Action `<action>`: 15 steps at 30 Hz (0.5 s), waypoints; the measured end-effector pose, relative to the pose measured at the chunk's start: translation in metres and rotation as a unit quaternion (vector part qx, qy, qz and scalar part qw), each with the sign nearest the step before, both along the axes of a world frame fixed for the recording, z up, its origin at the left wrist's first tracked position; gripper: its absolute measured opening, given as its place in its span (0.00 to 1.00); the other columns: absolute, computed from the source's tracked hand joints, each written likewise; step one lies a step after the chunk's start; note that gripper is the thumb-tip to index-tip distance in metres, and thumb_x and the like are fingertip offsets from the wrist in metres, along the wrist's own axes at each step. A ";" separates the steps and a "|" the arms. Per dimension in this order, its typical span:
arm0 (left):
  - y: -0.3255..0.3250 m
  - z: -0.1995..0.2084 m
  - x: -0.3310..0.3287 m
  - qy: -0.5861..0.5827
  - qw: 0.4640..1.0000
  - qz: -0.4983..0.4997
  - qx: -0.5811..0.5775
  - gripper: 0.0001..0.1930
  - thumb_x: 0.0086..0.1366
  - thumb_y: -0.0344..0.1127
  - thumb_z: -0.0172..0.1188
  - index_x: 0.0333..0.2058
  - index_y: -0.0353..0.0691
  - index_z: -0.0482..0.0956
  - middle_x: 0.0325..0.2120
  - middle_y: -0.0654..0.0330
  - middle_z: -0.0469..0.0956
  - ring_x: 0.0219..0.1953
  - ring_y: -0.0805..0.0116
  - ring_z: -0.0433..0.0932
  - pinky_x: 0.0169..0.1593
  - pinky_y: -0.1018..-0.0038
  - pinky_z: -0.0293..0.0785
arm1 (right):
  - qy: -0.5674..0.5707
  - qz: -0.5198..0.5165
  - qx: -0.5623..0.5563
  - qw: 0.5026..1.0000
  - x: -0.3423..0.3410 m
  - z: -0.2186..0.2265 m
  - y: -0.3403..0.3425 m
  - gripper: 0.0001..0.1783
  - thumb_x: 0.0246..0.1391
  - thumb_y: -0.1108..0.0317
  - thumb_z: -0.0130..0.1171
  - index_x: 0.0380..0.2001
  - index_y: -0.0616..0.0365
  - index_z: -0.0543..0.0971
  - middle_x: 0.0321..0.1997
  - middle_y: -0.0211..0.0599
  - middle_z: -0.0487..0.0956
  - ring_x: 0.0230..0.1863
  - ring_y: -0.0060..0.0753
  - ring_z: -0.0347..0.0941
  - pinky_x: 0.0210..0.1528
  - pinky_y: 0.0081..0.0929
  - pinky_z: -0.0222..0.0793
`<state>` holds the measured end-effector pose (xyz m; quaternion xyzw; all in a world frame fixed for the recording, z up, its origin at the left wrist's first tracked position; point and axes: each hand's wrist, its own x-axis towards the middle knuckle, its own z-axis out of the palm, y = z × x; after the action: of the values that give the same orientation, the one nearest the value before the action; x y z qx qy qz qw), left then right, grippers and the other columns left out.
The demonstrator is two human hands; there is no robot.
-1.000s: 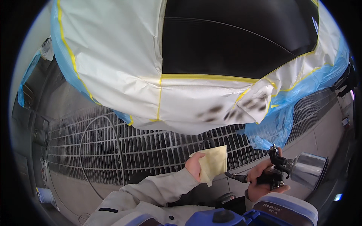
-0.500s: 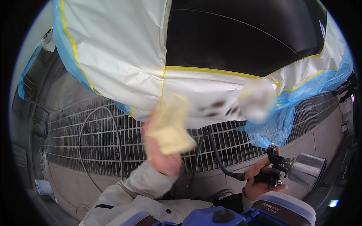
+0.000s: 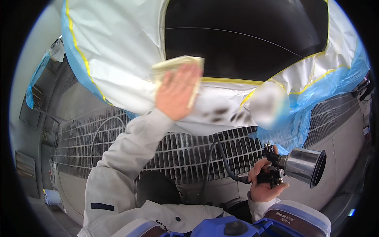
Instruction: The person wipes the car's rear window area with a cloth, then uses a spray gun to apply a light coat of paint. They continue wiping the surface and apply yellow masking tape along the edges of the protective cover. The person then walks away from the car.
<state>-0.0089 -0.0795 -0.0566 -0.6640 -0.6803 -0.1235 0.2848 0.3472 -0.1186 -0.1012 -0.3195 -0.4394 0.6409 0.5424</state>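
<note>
left hand [image 3: 176, 93], cloth [image 3: 170, 64] over panel [image 3: 244, 49] corner, spray gun [image 3: 299, 164] apart

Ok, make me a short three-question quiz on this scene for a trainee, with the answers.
1. Which hand holds the spray gun?
2. True or false: the left hand lies over the pale yellow cloth.
3. What colour is the tape along the lower edge of the black panel? A) red B) yellow C) green

Key:
1. The right hand.
2. True.
3. B.
</note>
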 end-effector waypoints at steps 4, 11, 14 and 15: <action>-0.003 -0.004 -0.008 -0.008 0.987 -0.011 0.159 0.40 0.72 0.48 0.61 0.79 0.40 0.65 0.81 0.54 0.61 0.84 0.56 0.55 0.83 0.48 0.42 | 0.000 -0.019 0.011 1.000 0.003 0.004 0.002 0.84 0.49 0.01 0.37 0.82 0.72 0.51 0.31 0.34 0.76 0.22 0.23 0.65 0.25 0.22 0.63; -0.003 -0.002 -0.001 0.041 0.996 0.056 0.062 0.40 0.72 0.46 0.59 0.79 0.40 0.63 0.81 0.52 0.60 0.84 0.54 0.54 0.83 0.44 0.41 | -0.002 0.011 -0.002 1.000 0.002 0.009 0.005 0.83 0.49 0.01 0.39 0.81 0.72 0.55 0.31 0.34 0.77 0.22 0.21 0.65 0.26 0.21 0.61; -0.013 0.016 -0.001 0.027 0.995 0.034 0.093 0.40 0.71 0.46 0.59 0.79 0.38 0.64 0.81 0.50 0.61 0.84 0.51 0.55 0.82 0.42 0.41 | -0.009 0.001 0.002 1.000 0.001 0.009 0.007 0.82 0.49 0.01 0.40 0.81 0.71 0.56 0.30 0.33 0.77 0.21 0.20 0.64 0.24 0.19 0.58; -0.012 0.022 0.000 0.048 0.992 0.013 0.114 0.40 0.71 0.46 0.59 0.79 0.38 0.64 0.81 0.50 0.60 0.84 0.51 0.55 0.82 0.42 0.41 | -0.011 0.005 0.007 1.000 0.001 0.008 0.007 0.82 0.49 0.02 0.40 0.81 0.70 0.57 0.29 0.33 0.77 0.21 0.20 0.64 0.24 0.19 0.58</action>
<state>-0.0087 -0.0920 -0.0348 -0.6234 -0.6562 -0.1644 0.3920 0.3481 -0.1115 -0.0928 -0.3204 -0.4513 0.6368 0.5368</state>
